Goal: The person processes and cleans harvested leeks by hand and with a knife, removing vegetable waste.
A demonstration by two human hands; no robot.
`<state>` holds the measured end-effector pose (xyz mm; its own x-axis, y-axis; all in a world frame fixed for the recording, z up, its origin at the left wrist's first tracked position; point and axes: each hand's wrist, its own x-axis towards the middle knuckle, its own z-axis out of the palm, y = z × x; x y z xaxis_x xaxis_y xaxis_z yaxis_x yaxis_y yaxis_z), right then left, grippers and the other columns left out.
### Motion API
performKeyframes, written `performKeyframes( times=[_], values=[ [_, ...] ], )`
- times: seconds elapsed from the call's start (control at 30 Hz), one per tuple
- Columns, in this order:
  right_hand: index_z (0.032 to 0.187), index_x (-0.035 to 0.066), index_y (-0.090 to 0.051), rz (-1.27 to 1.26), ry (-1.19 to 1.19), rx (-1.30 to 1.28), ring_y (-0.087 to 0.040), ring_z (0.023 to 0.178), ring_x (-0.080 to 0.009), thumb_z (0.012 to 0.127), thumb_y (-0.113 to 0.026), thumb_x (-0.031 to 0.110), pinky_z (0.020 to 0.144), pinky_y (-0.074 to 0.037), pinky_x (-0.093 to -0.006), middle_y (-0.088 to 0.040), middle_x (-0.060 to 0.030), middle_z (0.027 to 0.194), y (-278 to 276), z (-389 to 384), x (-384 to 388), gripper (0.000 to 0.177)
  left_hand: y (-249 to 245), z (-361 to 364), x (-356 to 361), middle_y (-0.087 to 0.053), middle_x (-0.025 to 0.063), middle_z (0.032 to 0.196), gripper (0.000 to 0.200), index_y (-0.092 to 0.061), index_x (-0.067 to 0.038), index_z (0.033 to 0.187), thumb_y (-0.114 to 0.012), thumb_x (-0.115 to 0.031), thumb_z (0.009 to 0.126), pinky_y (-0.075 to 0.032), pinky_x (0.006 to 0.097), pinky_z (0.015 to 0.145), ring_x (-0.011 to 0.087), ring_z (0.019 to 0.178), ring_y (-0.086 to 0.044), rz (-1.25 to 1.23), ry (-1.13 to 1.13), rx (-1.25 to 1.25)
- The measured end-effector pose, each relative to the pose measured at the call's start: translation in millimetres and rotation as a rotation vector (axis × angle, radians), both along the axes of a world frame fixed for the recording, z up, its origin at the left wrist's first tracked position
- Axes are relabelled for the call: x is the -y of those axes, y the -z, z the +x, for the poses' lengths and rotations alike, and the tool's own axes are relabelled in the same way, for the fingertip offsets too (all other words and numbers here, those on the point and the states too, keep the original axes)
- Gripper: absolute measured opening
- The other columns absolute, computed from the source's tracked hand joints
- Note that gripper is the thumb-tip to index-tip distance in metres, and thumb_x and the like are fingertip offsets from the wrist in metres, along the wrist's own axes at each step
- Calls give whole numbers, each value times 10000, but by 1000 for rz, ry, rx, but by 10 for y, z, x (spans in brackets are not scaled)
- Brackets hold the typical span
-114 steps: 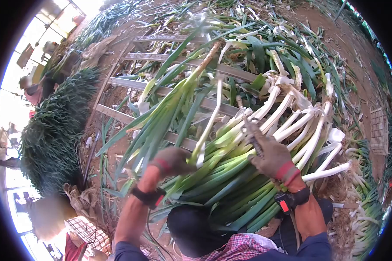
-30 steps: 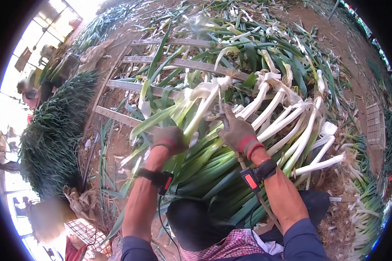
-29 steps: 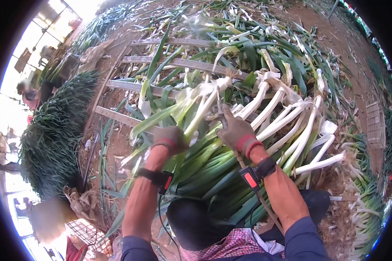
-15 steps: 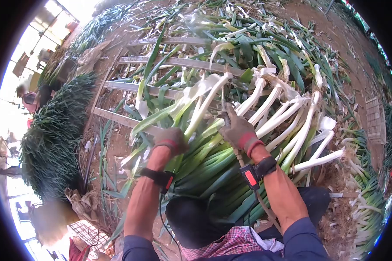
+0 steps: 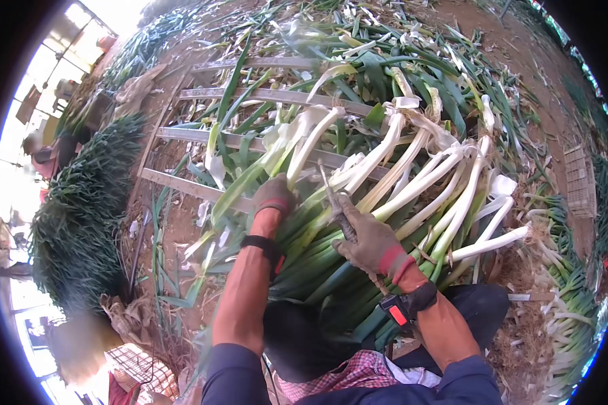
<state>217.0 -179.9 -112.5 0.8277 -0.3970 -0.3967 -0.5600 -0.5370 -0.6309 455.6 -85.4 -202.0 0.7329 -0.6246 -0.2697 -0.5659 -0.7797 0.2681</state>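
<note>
My left hand (image 5: pixel 275 196), in a brown glove with a red cuff, is closed around a green onion (image 5: pixel 315 143) whose white root end points up and away. My right hand (image 5: pixel 371 236), gloved the same way, grips an air blow gun (image 5: pixel 343 219) with its thin nozzle tilted up and left and a hose running back along the forearm. Below and between both hands lies a bundle of green onions (image 5: pixel 331 260) across my lap. More white stalks (image 5: pixel 446 182) fan out to the right of my right hand.
Metal slats (image 5: pixel 189 183) stretch across the ground ahead. Stripped leaves (image 5: pixel 412 50) litter the soil beyond them. A tall green onion pile (image 5: pixel 84 216) stands at left, near another person (image 5: pixel 44 152). Trimmed onions (image 5: pixel 571 324) and a plastic crate (image 5: pixel 579 182) are at right.
My left hand has moved slightly up and right with the green onion. My right hand has dropped lower, and the blow gun now tilts to the left instead of standing nearly straight.
</note>
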Motion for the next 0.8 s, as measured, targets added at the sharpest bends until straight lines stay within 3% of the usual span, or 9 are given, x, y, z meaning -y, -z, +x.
performKeyframes(
  times=[0.1,0.13,0.23,0.37,0.43,0.5,0.57,0.67,0.8],
  values=[
    [1638,175,-218,13,-70,21,-651,1068,-484,869,-713,387,950,-507,-518,-633,-294,1186,-102,-101,-3,939,5,187,-59,-750,190,928,433,-705,-39,1088,-819,-272,741,-576,451,793,321,907,-750,52,11,-141],
    [1640,181,-211,28,-115,32,-655,1055,-484,870,-713,385,940,-510,-522,-638,-295,1167,-142,-153,-19,942,-153,228,-100,-750,181,883,405,-710,-18,1058,-809,-214,717,-583,430,730,285,828,-752,40,-101,-305],
    [1647,200,-183,6,-35,57,-660,1025,-496,870,-714,375,918,-524,-521,-638,-305,1124,-148,-313,-76,957,-256,456,-408,-734,127,837,350,-706,28,1064,-722,-79,731,-556,325,654,180,705,-689,-196,0,-204],
    [1650,212,-170,12,-120,45,-656,1013,-507,866,-720,369,917,-527,-522,-636,-313,1120,-235,-559,-228,970,-765,407,-540,-715,68,820,350,-704,33,1066,-735,-75,735,-532,301,626,151,697,-669,-441,-57,-519],
    [1650,215,-179,-15,44,34,-650,1028,-499,859,-732,359,924,-523,-514,-635,-313,1150,-217,-685,-255,976,-1006,233,-451,-708,40,863,402,-700,35,1113,-755,-51,724,-509,286,615,126,694,-640,-469,-25,-553],
    [1645,218,-219,19,180,76,-640,1071,-486,852,-744,349,934,-521,-486,-639,-299,1180,-157,-822,-200,959,-1128,-32,-277,-725,94,839,355,-712,22,1055,-740,-126,734,-543,319,680,174,742,-686,-359,-10,-528],
    [1648,204,-186,-21,162,68,-661,1003,-494,863,-727,363,891,-531,-524,-628,-328,1146,-125,-974,-225,966,-1011,-188,-122,-737,132,864,386,-716,22,1059,-739,-168,725,-552,350,723,224,783,-709,-261,43,-492],
    [1646,220,-200,-63,272,31,-664,983,-493,864,-729,367,874,-533,-526,-628,-323,1137,-49,-1092,-159,956,-471,-324,123,-734,251,1007,455,-727,1,1092,-689,-238,707,-534,427,895,398,989,-704,-186,155,-335],
    [1648,226,-192,-67,129,103,-664,966,-491,863,-732,376,877,-532,-521,-634,-319,1103,-138,-1239,-85,964,-438,-641,374,-730,226,1105,512,-711,-66,1177,-746,-312,729,-535,443,928,400,1057,-695,-47,134,-228]
  ],
)
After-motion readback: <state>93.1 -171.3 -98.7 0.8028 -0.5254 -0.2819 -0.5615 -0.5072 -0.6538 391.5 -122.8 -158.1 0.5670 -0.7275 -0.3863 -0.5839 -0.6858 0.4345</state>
